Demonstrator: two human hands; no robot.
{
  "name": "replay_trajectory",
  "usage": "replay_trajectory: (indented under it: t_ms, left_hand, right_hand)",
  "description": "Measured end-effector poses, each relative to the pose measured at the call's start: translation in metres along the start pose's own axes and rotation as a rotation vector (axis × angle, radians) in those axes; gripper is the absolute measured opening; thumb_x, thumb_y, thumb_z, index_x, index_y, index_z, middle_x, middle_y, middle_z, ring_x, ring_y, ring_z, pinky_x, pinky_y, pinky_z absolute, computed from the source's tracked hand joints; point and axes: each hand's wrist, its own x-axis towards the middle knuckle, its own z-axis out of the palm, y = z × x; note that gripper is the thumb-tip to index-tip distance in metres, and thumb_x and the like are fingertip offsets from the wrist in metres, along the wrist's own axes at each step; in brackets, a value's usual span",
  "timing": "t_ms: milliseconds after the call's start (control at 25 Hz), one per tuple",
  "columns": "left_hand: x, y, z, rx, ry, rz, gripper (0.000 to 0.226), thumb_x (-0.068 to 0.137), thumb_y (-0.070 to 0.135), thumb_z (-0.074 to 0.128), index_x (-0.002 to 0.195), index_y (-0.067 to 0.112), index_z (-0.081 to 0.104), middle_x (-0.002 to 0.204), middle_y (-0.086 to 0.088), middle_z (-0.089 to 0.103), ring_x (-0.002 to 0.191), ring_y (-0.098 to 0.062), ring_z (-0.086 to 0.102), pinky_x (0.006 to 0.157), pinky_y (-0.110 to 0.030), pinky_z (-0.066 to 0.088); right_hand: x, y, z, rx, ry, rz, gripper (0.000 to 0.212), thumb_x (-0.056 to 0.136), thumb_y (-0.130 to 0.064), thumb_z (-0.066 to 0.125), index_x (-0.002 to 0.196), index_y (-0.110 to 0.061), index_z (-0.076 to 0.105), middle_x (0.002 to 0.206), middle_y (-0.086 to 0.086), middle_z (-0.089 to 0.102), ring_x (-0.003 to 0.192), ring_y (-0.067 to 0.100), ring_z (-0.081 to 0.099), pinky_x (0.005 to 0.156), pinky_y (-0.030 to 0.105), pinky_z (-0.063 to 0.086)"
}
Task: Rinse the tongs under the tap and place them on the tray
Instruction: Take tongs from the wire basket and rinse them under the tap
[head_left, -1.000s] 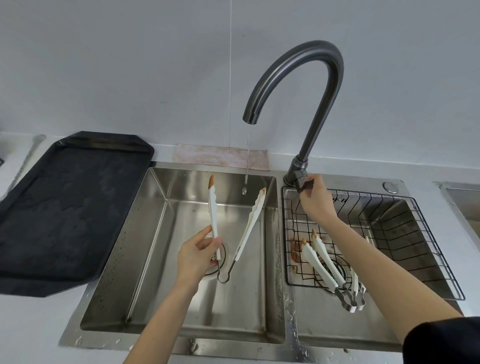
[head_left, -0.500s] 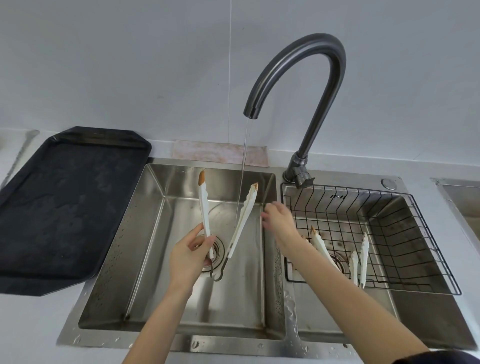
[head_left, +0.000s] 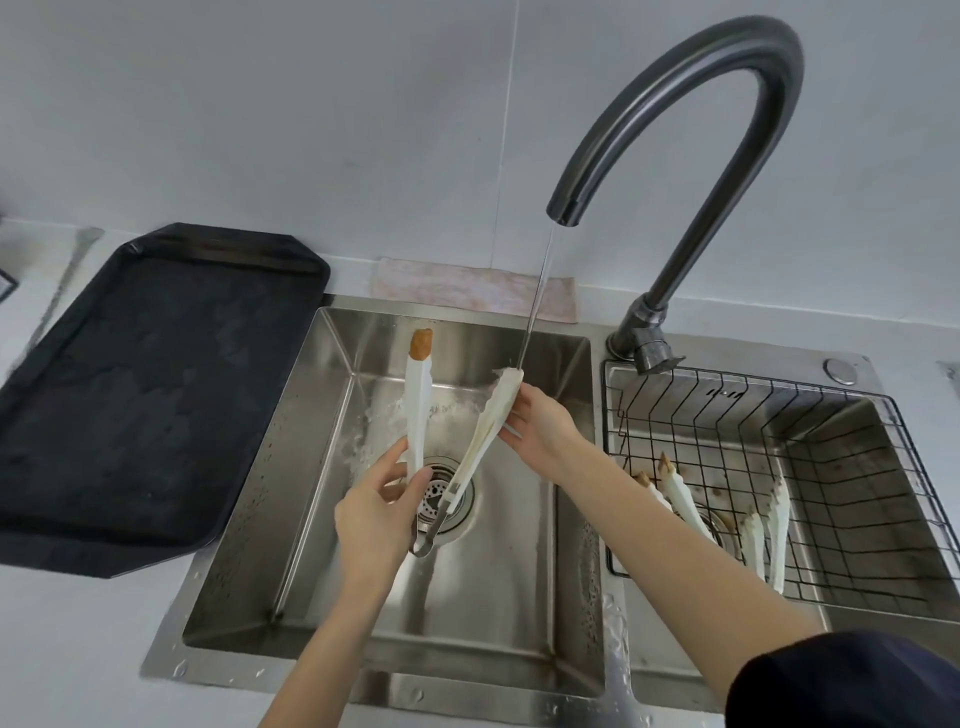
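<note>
From the head camera, the left hand (head_left: 376, 512) pinches the white-armed, metal-hinged tongs (head_left: 457, 441) low on their left arm, thumb and fingers curled round it just above the hinge, which hangs below the grip over the drain of the stainless steel left sink basin (head_left: 311, 493). From that grip the tongs spread up and away in a V: the left arm rises nearly straight to a tip still caked in brown residue, the right arm slants up and to the right, its tip directly under the thin stream from the dark curved tap (head_left: 675, 156). The right hand (head_left: 540, 428) holds that upper right arm, fingers wrapped behind it just below the wet tip — so it is the nearer hand for rubbing. The black flat tray (head_left: 156, 395) lies well to the left of the grip, on the counter. Half a second ago the right hand was reaching across, touching nothing, and the stream fell between the arms — now it strikes the tip.
</note>
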Motion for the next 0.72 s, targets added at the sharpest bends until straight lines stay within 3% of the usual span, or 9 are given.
replay_trajectory:
  t_ms: [80, 200, 280, 400, 600, 720]
  left_hand:
    - [0.001, -0.001, 0.0, 0.009, -0.012, -0.012, 0.037, 0.083, 0.021, 0.066, 0.116, 0.038, 0.06, 0.085, 0.004, 0.069, 0.085, -0.02, 0.067, 0.092, -0.043, 0.051]
    - [0.006, -0.006, -0.001, -0.029, -0.056, -0.052, 0.038, 0.082, 0.02, 0.066, 0.1, 0.052, 0.058, 0.087, 0.002, 0.073, 0.085, -0.019, 0.069, 0.087, -0.044, 0.054]
    - [0.01, -0.009, -0.001, -0.139, -0.101, -0.137, 0.037, 0.083, 0.017, 0.066, 0.11, 0.042, 0.06, 0.088, -0.002, 0.073, 0.082, -0.018, 0.069, 0.075, -0.037, 0.06]
    - [0.009, -0.006, 0.003, -0.348, -0.211, -0.318, 0.032, 0.088, 0.012, 0.059, 0.119, 0.02, 0.058, 0.086, -0.003, 0.07, 0.077, -0.014, 0.065, 0.052, -0.017, 0.056]
    - [0.004, -0.007, 0.012, -0.39, -0.326, -0.392, 0.022, 0.092, 0.015, 0.052, 0.109, 0.009, 0.065, 0.093, -0.007, 0.072, 0.062, -0.008, 0.071, 0.051, -0.016, 0.054]
    - [0.004, -0.003, 0.016, -0.404, -0.332, -0.389, 0.017, 0.093, 0.013, 0.052, 0.102, 0.01, 0.065, 0.09, -0.007, 0.071, 0.057, -0.005, 0.07, 0.051, -0.017, 0.055]
  right_hand:
    - [0.005, 0.0, 0.002, 0.021, 0.018, 0.018, 0.021, 0.097, -0.016, 0.04, 0.093, -0.007, 0.059, 0.086, 0.006, 0.059, 0.077, 0.017, 0.057, 0.072, 0.027, 0.048]
    - [0.013, 0.0, 0.005, 0.019, 0.009, 0.027, 0.024, 0.097, -0.019, 0.039, 0.111, -0.007, 0.055, 0.089, 0.005, 0.06, 0.077, 0.015, 0.058, 0.068, 0.026, 0.047]
    - [0.017, 0.0, 0.007, 0.031, 0.01, 0.018, 0.023, 0.097, -0.025, 0.043, 0.112, -0.011, 0.053, 0.086, 0.004, 0.059, 0.076, 0.014, 0.06, 0.064, 0.026, 0.047]
    - [0.015, -0.006, 0.013, 0.131, 0.003, 0.008, 0.014, 0.093, -0.028, 0.053, 0.091, -0.014, 0.054, 0.069, 0.002, 0.047, 0.058, 0.012, 0.052, 0.061, 0.024, 0.048]
    - [0.003, -0.022, 0.023, 0.169, 0.094, 0.006, 0.027, 0.087, -0.039, 0.06, 0.084, -0.012, 0.057, 0.062, 0.003, 0.047, 0.041, 0.011, 0.047, 0.041, 0.02, 0.047]
    - [-0.001, -0.026, 0.025, 0.174, 0.11, 0.003, 0.031, 0.089, -0.044, 0.054, 0.089, -0.013, 0.057, 0.06, 0.003, 0.048, 0.032, 0.01, 0.048, 0.041, 0.021, 0.045]
